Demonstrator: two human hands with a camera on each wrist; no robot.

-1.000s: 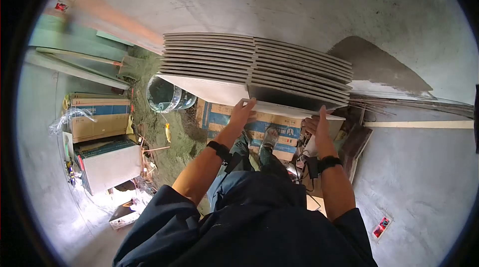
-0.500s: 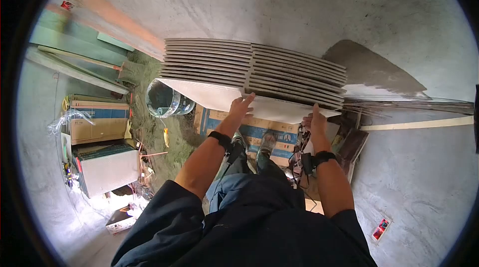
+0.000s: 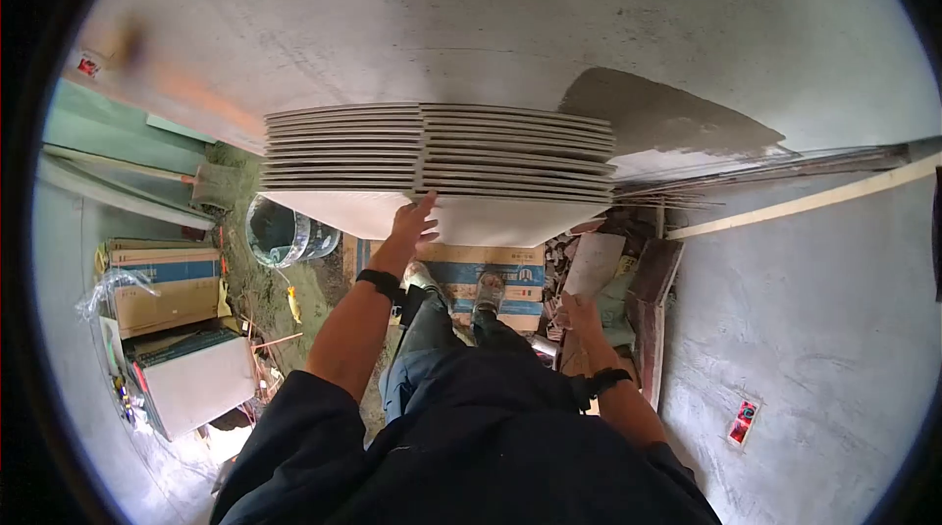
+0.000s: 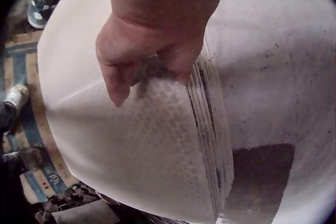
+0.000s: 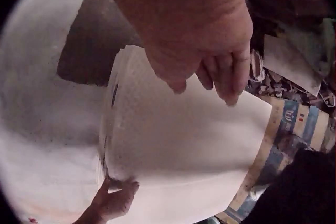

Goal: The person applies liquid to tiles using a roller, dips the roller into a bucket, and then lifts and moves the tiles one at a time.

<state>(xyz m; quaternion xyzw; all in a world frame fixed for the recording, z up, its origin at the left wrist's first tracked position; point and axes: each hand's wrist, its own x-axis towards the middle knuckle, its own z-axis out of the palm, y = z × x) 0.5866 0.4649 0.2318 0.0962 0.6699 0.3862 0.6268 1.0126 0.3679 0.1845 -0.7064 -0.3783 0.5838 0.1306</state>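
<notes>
Two side-by-side stacks of large pale tiles lean against the wall, a left tile stack (image 3: 339,152) and a right tile stack (image 3: 515,157). The front right tile (image 3: 510,219) rests back against its stack, its textured face showing in the left wrist view. My left hand (image 3: 410,227) is at that tile's upper left corner, by the seam; some fingers touch the top edge, others hang over the face. Away from the stack, on the right, my right hand (image 3: 579,312) has loosely bent fingers and holds nothing. In the right wrist view, this hand (image 5: 210,56) overlaps the tile's face.
Flattened cardboard (image 3: 471,275) lies under my feet. A clear bucket (image 3: 285,231) stands left of the stacks. Rubble, a loose tile piece (image 3: 595,265) and dark boards (image 3: 655,275) sit to the right. Farther left are a cardboard box (image 3: 167,289) and another pale tile (image 3: 201,383).
The front right tile, tipped forward before, has swung back against its stack. My right hand has let go of its edge and moved down and right. My left hand stays at the corner.
</notes>
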